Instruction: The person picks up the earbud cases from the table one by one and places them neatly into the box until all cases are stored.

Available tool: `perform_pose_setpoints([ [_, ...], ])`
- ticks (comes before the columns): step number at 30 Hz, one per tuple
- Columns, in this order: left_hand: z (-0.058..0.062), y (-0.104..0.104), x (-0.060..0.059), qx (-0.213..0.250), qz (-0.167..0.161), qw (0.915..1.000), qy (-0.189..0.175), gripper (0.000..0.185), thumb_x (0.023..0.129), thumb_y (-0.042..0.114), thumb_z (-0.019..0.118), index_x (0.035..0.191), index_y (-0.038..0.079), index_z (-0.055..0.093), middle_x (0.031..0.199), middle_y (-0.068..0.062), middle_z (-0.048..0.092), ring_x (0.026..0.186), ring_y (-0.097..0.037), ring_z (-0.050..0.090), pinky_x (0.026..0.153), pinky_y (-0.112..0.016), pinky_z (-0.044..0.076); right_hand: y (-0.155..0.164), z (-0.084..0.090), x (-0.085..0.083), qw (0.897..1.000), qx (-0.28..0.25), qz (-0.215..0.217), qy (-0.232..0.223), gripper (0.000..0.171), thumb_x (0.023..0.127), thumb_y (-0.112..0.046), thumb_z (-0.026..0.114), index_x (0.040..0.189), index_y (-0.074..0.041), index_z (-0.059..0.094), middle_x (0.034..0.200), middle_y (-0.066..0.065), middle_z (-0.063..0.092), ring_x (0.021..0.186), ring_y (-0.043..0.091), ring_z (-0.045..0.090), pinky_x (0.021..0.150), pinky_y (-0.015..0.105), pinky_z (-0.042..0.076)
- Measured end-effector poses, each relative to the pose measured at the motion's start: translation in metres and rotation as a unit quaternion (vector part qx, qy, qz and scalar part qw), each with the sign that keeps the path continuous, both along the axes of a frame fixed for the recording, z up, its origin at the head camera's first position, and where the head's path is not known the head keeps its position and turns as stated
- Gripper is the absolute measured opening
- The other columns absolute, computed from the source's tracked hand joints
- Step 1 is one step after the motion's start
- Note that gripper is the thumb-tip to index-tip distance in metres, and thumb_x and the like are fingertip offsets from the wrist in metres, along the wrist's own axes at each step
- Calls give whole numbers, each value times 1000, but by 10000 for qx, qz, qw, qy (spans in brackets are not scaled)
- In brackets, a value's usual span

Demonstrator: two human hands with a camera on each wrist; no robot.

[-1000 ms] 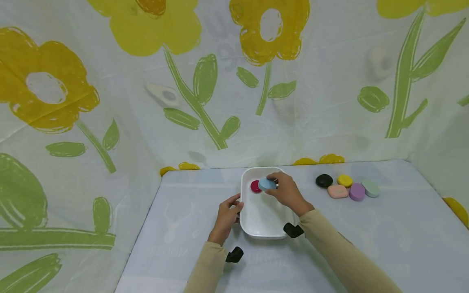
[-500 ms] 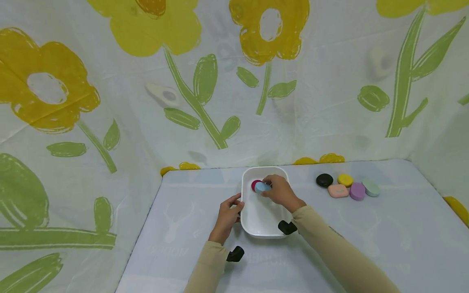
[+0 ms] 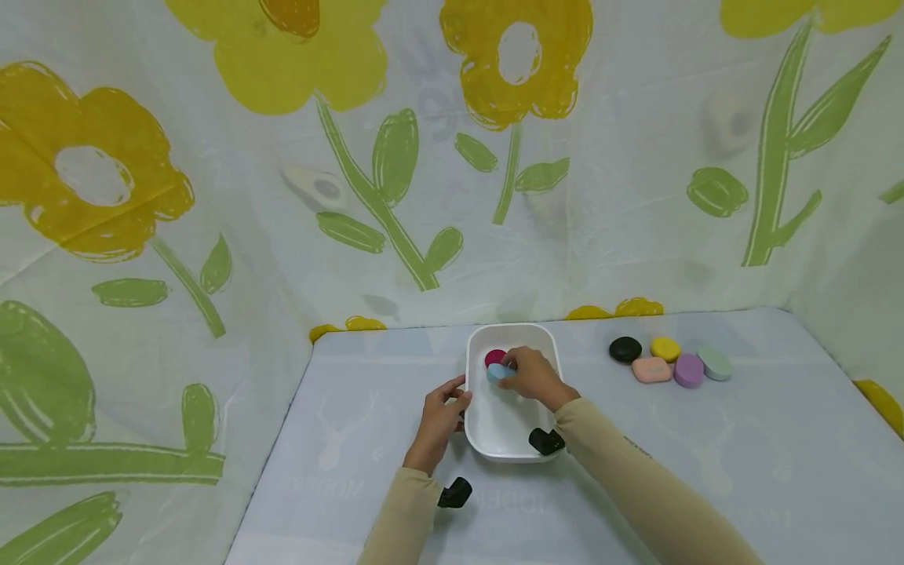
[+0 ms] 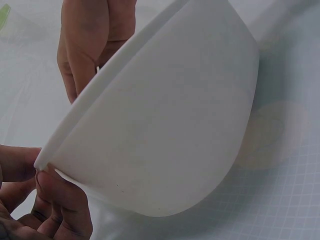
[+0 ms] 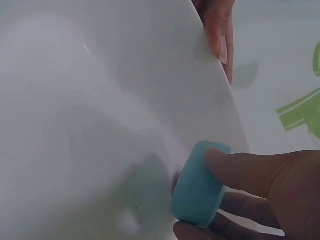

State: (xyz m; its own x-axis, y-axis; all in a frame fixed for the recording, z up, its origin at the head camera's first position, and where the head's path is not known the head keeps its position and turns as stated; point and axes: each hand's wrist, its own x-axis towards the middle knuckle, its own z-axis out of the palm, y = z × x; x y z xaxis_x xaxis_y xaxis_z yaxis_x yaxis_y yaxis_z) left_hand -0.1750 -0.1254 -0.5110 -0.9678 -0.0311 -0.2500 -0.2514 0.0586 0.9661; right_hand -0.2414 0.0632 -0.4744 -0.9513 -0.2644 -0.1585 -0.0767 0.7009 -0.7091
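Risk: blue oval soap (image 3: 498, 371), pinched by right hand (image 3: 534, 378) inside white basin (image 3: 504, 447), landing crooked atop magenta soap (image 3: 494, 358); left hand (image 3: 441, 418) gripping rim, possible tilting.

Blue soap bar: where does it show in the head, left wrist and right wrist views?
Head: the blue soap bar is at centre, inside the white basin, held by the right hand beside a red bar.
Left wrist: not in view; only the basin's outer wall and fingers.
Right wrist: lower right, pinched by fingers.
Shared landmark: the white basin.
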Motion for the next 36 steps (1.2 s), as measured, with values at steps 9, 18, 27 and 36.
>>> perform_pose_setpoints([
  [9, 0, 1, -1, 66, -15, 10000, 46, 45, 108, 10, 61, 151, -2, 55, 109, -10, 58, 71, -16, 60, 59, -25, 55, -5, -1, 3, 9997, -119, 29, 217, 31, 90, 2, 78, 119, 9, 72, 104, 19, 72, 93, 29, 67, 88, 42, 62],
  [18, -2, 2, -2, 36, 4, 10000, 0, 46, 108, 11, 61, 151, -1, 55, 110, -10, 58, 73, -17, 59, 60, -26, 55, 21, 10, 10, 9984, -521, 36, 216, 32, 94, 2, 74, 125, 9, 70, 114, 22, 70, 103, 34, 68, 90, 43, 61],
  [27, 0, 3, -2, -20, 72, 9999, -88, 45, 107, 11, 61, 151, 0, 57, 110, -10, 57, 76, -18, 60, 61, -26, 56, 67, 21, 22, 9945, -595, -310, 803, 36, 98, -1, 73, 132, 9, 66, 123, 26, 69, 113, 41, 69, 93, 49, 61],
  [36, 0, 3, -2, 30, 25, 10000, -26, 46, 108, 11, 61, 151, 0, 56, 111, -11, 56, 79, -19, 59, 61, -25, 55, 120, 15, 33, 9885, -583, -678, 1223, 38, 98, -3, 73, 133, 9, 66, 124, 28, 69, 113, 45, 69, 91, 55, 60],
])
